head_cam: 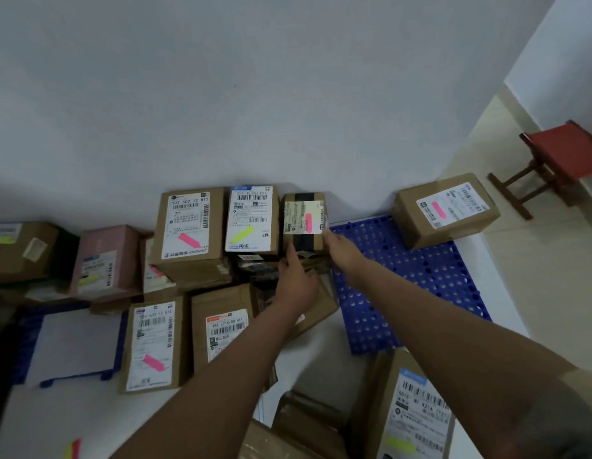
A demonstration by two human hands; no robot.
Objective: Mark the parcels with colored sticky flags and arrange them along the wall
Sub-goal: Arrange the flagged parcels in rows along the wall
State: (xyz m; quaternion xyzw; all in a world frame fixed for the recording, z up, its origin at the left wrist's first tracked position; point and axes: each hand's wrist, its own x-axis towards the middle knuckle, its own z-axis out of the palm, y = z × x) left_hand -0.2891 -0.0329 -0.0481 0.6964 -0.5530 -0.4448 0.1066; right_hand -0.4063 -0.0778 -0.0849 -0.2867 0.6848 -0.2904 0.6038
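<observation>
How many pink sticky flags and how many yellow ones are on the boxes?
Pink flags: 4
Yellow flags: 4
Total: 8
A pinkish patch on a half-hidden box may be one more flag; it is not counted.

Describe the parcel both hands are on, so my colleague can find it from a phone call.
Start at the white wall and follow the row of parcels along its foot to the right-hand end, beside the blue perforated pallet. The small box there is the only one banded with black tape, with a pink flag on its label.
</observation>
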